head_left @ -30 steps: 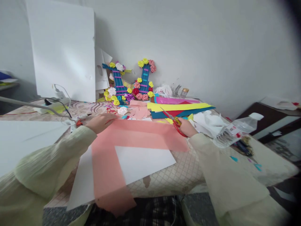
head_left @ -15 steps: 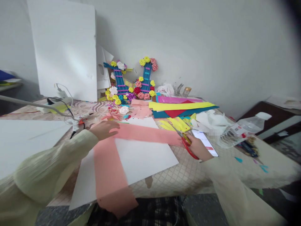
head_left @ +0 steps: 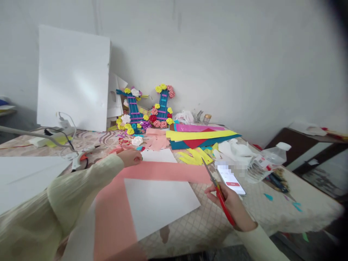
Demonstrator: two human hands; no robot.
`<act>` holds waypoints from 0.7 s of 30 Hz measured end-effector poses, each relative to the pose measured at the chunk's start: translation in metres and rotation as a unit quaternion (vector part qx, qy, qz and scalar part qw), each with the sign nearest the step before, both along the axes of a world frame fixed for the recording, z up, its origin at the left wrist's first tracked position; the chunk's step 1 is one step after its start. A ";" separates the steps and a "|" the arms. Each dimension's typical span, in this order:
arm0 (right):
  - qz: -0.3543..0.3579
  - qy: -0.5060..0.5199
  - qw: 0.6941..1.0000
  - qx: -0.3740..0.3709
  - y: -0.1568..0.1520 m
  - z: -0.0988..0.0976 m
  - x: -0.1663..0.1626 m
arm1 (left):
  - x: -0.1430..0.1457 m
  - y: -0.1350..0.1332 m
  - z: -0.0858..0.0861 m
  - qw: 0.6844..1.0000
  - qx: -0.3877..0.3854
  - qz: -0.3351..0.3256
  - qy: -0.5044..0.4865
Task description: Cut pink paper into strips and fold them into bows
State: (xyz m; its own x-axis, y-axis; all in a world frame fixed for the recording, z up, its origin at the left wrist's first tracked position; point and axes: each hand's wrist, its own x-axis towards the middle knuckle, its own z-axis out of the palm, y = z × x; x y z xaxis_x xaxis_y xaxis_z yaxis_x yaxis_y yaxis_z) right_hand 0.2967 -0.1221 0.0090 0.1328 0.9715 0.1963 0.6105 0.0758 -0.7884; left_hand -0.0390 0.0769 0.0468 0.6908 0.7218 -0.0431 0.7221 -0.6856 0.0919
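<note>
My right hand (head_left: 231, 203) is closed on red-handled scissors (head_left: 225, 210), whose blades point away toward the yellow paper scraps (head_left: 194, 156). A pink crepe paper strip (head_left: 168, 172) runs across the table, its right end beside the scissors. A second wide pink length (head_left: 115, 217) extends down toward me over a white sheet (head_left: 160, 203). My left hand (head_left: 129, 158) is curled at the strip's upper left edge. Something small may be between its fingertips, but I cannot make it out.
Paper-flower decorations (head_left: 134, 108) lean at the wall, near a white board (head_left: 73, 79). Coloured sheets (head_left: 201, 135) lie behind the strip. At right are a phone (head_left: 232, 179) and a water bottle (head_left: 268, 161). A glue gun (head_left: 79, 159) and power strip (head_left: 51, 137) are left.
My left hand has gone from spread fingers on the pink strip to a curled hand farther right. My right hand has turned with the scissors, nearer me. The view has tilted up.
</note>
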 end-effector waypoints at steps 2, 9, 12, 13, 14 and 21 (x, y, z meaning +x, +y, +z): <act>-0.036 0.060 0.998 0.002 -0.005 -0.004 -0.009 | 0.003 -0.009 0.011 1.000 -0.014 0.008 -0.007; -0.057 0.296 0.948 -0.102 -0.027 -0.023 -0.060 | 0.015 -0.065 0.061 0.991 -0.111 -0.003 -0.071; -0.048 0.439 0.893 -0.085 -0.020 -0.025 -0.081 | 0.021 -0.091 0.067 0.947 -0.269 -0.013 -0.172; -0.051 0.479 0.873 -0.072 -0.015 -0.024 -0.089 | 0.022 -0.098 0.067 0.925 -0.314 -0.010 -0.211; -0.060 0.517 0.852 -0.061 -0.011 -0.021 -0.096 | 0.023 -0.106 0.067 0.903 -0.350 -0.011 -0.248; -0.015 0.574 0.813 -0.092 -0.007 0.000 -0.133 | 0.014 -0.152 0.055 0.780 -0.468 0.098 -0.404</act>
State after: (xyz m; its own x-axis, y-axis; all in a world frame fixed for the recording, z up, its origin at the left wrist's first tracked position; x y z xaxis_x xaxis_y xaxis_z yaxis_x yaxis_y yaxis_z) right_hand 0.1639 -0.1289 0.0090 0.1492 0.9635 -0.2224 -0.5370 -0.1099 -0.8364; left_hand -0.0254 -0.0748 0.1019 0.6450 0.7313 -0.2220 0.2520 0.0708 0.9651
